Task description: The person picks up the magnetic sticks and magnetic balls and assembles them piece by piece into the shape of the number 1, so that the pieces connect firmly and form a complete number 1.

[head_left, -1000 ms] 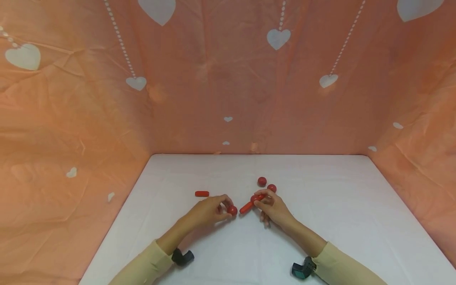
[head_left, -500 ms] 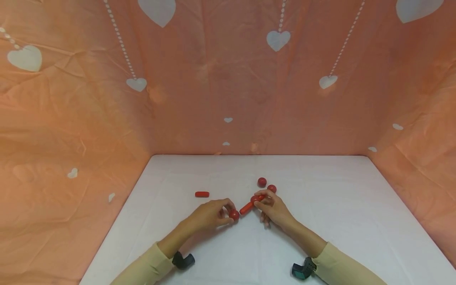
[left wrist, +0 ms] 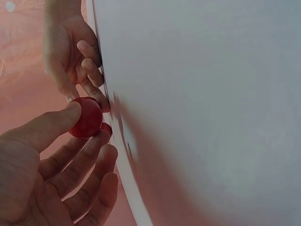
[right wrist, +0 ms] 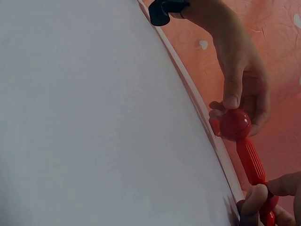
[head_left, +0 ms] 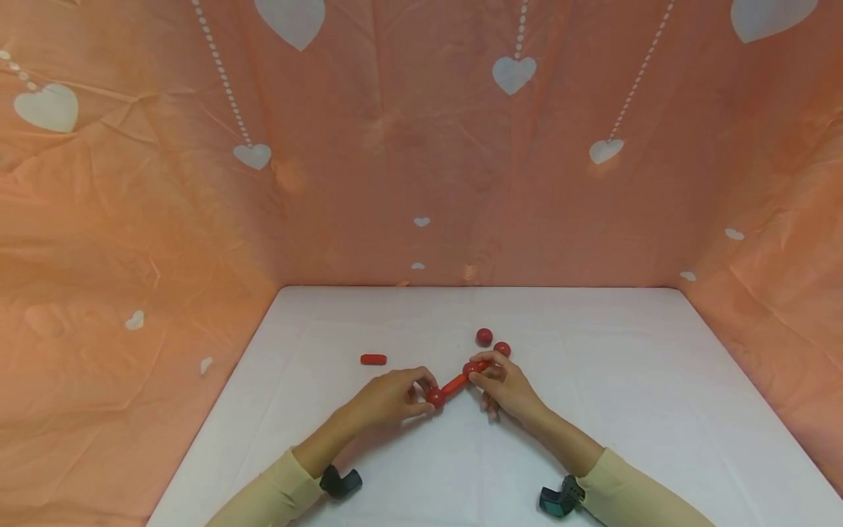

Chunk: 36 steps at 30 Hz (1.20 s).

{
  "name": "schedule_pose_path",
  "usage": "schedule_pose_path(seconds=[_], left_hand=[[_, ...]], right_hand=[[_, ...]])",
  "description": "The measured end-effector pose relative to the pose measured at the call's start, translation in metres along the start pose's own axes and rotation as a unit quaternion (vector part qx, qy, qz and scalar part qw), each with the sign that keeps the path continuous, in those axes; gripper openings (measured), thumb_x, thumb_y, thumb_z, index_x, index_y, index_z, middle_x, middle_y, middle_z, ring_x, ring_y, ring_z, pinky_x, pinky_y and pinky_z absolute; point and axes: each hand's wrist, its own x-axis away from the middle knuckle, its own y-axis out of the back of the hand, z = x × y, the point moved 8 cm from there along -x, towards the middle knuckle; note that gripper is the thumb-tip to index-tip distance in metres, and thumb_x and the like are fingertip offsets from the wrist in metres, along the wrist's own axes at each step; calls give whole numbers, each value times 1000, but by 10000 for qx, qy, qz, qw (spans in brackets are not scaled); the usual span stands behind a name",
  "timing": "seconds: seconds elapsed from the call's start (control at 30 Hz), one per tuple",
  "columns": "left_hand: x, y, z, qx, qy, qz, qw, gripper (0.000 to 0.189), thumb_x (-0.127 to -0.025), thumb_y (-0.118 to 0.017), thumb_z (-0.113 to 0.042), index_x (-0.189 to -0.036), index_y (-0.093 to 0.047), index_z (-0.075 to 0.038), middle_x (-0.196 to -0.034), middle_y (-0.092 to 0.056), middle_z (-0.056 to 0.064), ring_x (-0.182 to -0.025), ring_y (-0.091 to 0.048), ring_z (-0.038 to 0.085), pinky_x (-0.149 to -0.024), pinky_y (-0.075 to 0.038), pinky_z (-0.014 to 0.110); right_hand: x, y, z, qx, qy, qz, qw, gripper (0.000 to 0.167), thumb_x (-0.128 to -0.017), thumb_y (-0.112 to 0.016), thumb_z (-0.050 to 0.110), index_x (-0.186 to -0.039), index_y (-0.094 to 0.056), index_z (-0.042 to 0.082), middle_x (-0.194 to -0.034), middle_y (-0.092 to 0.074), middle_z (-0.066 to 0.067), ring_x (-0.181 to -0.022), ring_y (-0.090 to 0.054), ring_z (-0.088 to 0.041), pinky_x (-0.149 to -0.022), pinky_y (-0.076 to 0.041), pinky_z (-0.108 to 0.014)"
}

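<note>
My left hand pinches a glossy red ball between thumb and fingers. The ball meets the end of a ridged red rod, which slants up to a second red ball. That second ball is pinched by my right hand, whose fingers partly cover it. Another short red rod runs on from it beneath the fingers, toward a third red ball just beyond the hand. In the left wrist view, the first ball hides most of the rod.
A loose red ball lies behind the right hand. Off to the left, a separate red rod rests on the white table. Orange cloth with white hearts encloses the table at the back and sides. Both wrists wear dark cameras.
My left hand has moved slightly right and toward me, bringing its ball from a small gap up against the rod's end. The right hand has stayed in place with its ball.
</note>
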Motion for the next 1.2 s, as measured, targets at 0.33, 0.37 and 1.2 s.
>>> schedule_pose_path(seconds=[0.33, 0.37, 1.2], left_hand=[[1, 0, 0, -56, -43, -33, 10000, 33, -94, -86, -28, -123, -70, -23, -104, -74, -8, -87, -62, 8, -76, -54, 29], [1, 0, 0, -41, -41, -31, 10000, 33, -94, -85, -28, -123, -70, -23, -104, -74, -8, -87, -62, 8, -76, -54, 29], [9, 13, 14, 75, 263, -218, 9994, 31, -97, -82, -25, -125, -70, -22, -110, -75, -9, -100, -68, 13, -88, -59, 36]], right_hand=[[-1, 0, -3, 25, -72, -57, 10000, 41, -105, -71, 19, -141, -56, 4, -87, -67, -12, -51, -59, -15, -50, -51, -24], [-1, 0, -4, 14, -102, -68, 9999, 41, -105, -71, 19, -140, -56, 5, -87, -67, -12, -51, -59, -15, -50, -51, -24], [-1, 0, -4, 0, -81, -87, 9999, 40, -105, -72, 18, -140, -56, 6, -91, -68, -13, -51, -58, -16, -50, -51, -24]])
